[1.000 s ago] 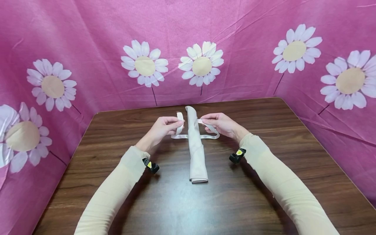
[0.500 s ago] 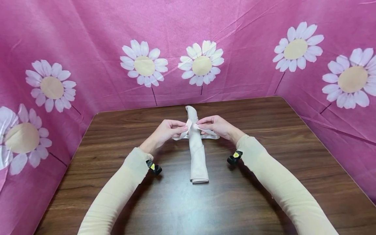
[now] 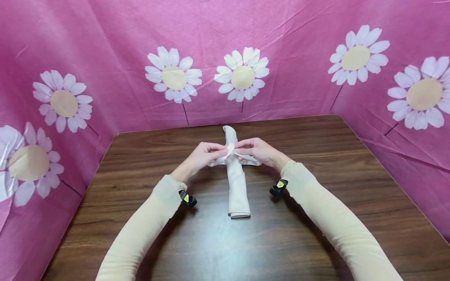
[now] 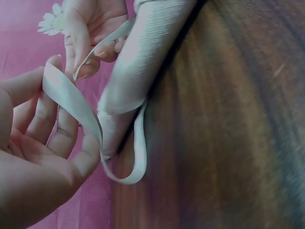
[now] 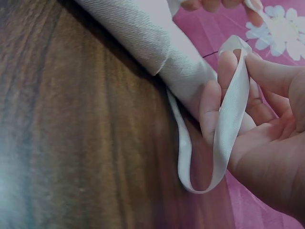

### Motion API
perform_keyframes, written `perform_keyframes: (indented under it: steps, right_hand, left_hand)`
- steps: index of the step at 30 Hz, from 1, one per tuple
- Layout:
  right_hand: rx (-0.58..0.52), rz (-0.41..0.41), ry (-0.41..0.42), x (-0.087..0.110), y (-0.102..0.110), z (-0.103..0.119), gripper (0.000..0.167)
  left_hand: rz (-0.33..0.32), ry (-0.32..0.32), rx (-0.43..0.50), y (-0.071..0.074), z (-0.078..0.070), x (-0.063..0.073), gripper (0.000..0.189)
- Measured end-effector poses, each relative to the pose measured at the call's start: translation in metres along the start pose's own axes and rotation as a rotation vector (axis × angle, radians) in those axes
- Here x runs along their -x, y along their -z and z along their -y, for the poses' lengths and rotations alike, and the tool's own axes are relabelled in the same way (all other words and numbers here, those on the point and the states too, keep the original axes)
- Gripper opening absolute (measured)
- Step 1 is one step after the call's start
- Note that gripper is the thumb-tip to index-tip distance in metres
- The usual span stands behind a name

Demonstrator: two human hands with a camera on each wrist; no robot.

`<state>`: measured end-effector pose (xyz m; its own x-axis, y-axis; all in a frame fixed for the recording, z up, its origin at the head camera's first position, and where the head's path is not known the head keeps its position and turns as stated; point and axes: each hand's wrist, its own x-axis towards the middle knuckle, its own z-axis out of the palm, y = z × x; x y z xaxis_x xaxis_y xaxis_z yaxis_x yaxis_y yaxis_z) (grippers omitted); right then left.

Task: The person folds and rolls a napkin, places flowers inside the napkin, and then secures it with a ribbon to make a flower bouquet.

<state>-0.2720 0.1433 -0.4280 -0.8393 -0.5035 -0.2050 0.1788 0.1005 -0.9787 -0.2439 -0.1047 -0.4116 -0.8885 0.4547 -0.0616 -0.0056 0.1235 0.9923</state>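
Observation:
A rolled off-white cloth [image 3: 238,191] lies lengthwise on the wooden table, and a white ribbon [image 4: 71,98] passes beneath it. In the head view my left hand [image 3: 207,153] pinches one end of the ribbon just above the roll. From the other side my right hand [image 3: 259,151] pinches the other end, its fingertips close to the left ones. Over the roll the two ends come together and seem to cross. Slack ribbon [image 5: 228,129] loops down beside the cloth in the right wrist view. Whether the ends are knotted is hidden by the fingers.
The brown wooden table [image 3: 299,242] extends around the roll on all sides. Behind it and at both sides hangs a pink curtain [image 3: 211,23] printed with white daisies. A black wrist strap [image 3: 279,188] hangs under the right sleeve, and another strap [image 3: 188,199] under the left.
Both hands have moved inward from either side of the roll, carrying the ribbon ends. The ends, apart a second ago, now meet above the cloth. The roll lies in place.

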Motion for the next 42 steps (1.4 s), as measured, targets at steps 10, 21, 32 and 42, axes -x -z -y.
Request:
perform_keyframes:
  steps: [10, 21, 32, 42]
  right_hand:
    - [-0.084, 0.015, -0.014, 0.001, 0.003, -0.007, 0.036]
    - [-0.119, 0.055, -0.018, 0.003, 0.001, -0.008, 0.031]
    - [-0.111, 0.071, -0.014, 0.005, 0.000, -0.007, 0.026]
    - [-0.101, 0.082, -0.012, 0.004, 0.003, -0.010, 0.020]
  left_hand:
    - [-0.042, 0.054, 0.006, -0.011, 0.009, -0.007, 0.023]
    - [-0.042, 0.067, 0.010, -0.012, 0.012, -0.008, 0.022]
    - [-0.030, 0.134, -0.013, -0.011, 0.011, -0.007, 0.043]
    - [-0.004, 0.153, -0.015, -0.009, 0.012, -0.008, 0.039]
